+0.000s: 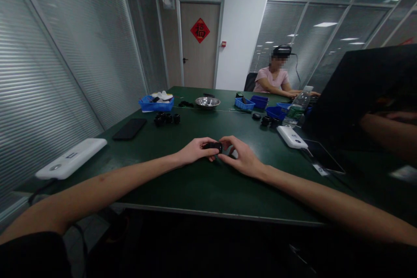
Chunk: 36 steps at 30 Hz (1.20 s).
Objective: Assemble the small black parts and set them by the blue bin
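Over the middle of the green table, my left hand (197, 150) is closed around a small black cylindrical part (215, 147), its thumb lying along the near side. The exact kind of part cannot be made out, and its left end is hidden in the fingers. From the other side, my right hand (241, 156) brings its curved index finger and thumb to the right end of that part, one above and one below. Several similar black round parts (167, 118) stand farther off to the left, and more black parts (266, 120) are grouped at the right.
Along the back are a blue tray (157, 103), a metal bowl (207, 103) and a blue basket (244, 104). A phone (129, 129) and white power bank (71, 157) lie left. A bottle (297, 107), another power bank (291, 137) and a dark screen (365, 95) are right. A person (274, 77) sits beyond.
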Motion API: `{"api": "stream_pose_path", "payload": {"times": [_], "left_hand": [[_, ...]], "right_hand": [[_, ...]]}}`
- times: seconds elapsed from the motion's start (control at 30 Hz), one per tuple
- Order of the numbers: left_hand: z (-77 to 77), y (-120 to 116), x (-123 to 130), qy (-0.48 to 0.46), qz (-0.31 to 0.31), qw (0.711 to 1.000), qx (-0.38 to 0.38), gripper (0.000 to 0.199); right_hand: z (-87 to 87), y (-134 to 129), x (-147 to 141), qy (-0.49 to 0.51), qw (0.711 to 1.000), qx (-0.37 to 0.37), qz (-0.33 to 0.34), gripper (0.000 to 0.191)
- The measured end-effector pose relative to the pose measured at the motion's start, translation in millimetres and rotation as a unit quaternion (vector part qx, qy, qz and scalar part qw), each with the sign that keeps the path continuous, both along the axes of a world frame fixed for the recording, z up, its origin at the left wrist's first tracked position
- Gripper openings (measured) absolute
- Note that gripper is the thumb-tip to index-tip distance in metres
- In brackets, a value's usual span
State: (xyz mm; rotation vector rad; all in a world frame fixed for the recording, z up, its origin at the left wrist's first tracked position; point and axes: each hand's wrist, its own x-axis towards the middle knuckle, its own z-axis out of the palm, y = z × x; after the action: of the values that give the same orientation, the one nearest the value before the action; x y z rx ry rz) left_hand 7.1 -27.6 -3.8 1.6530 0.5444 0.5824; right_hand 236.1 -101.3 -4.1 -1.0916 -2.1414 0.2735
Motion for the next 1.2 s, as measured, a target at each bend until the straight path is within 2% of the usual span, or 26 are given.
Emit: {"api": "stream_pose_path", "payload": {"times": [0.1,0.27,0.37,0.47,0.67,0.77,0.87,1.03,1.2], "left_hand": [[2.0,-1.6,-0.2,0.002,-0.001,1.000,-0.006,0.055],[2.8,-3.0,0.7,-0.004,-0.004,1.000,-0.008,0.055],[1.1,-1.4,0.4,-0.005,-0.002,1.000,-0.001,0.055],[0.5,-0.3,-0.4,-0.003,0.003,1.000,0.003,0.057],[1.8,-0.7,0.3,-0.002,0.000,1.000,-0.001,0.058],[-0.4,0.6,1.5,-0.008,0.004,1.000,-0.001,0.059],[-3.2,2.4,2.0,-0.011,0.006,1.000,-0.002,0.059],[-4.1,3.3,1.1,-0.008,-0.001,1.000,-0.003,0.057],[-1.8,1.4,0.5,-0.007,0.005,1.000,0.001,0.056]], "right_hand": [[0.9,-0.2,0.1,-0.008,1.000,-0.006,0.006,0.031],[-1.0,1.7,-0.3,-0.011,0.999,0.041,0.032,0.030],[-1.8,1.3,-0.5,-0.003,1.000,0.025,0.012,0.038],[-1.1,0.5,0.2,-0.008,1.000,-0.009,-0.002,0.033],[0.1,0.9,-0.2,-0.015,0.999,0.037,0.033,0.030],[-0.2,0.7,-1.1,0.001,1.000,0.020,0.014,0.036],[0.5,0.2,-1.1,-0.004,1.000,-0.003,0.000,0.032],[1.4,0.5,-0.9,-0.009,0.998,0.046,0.034,0.026],[-0.3,1.2,-0.2,0.010,1.000,0.019,0.013,0.035]]}}
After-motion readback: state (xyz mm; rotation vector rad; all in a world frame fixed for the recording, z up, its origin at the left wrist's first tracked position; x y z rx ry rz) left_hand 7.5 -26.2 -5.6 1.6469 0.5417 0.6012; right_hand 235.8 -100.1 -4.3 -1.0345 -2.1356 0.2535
